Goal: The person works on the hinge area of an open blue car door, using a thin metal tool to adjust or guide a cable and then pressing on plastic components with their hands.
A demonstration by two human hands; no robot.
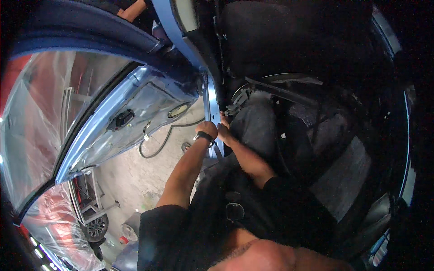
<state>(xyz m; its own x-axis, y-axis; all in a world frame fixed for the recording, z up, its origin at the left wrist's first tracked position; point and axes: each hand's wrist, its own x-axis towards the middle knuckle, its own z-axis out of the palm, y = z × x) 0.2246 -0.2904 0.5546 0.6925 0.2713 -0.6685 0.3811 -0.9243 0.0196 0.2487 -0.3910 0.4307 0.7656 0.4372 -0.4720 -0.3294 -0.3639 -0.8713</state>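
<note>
Both of my hands are close together at the bare blue door sill point(210, 101) of a car. My left hand point(207, 129), with a dark watch point(205, 136) on its wrist, is closed over the sill's outer side, its fingertips hidden. Against the sill's inner edge is my right hand point(224, 128), fingers pressed together and pointing along the sill. What either hand grips is hidden. A short dark strip point(219, 152) shows on the sill just below my hands.
At left the blue door point(131, 110) stands open, its inner trim off. A black cable-like loop point(156, 156) hangs over the concrete floor point(129, 180). Plastic sheeting point(40, 113) covers something red. The dark cabin is at right. Another person's arm point(132, 11) shows at the top.
</note>
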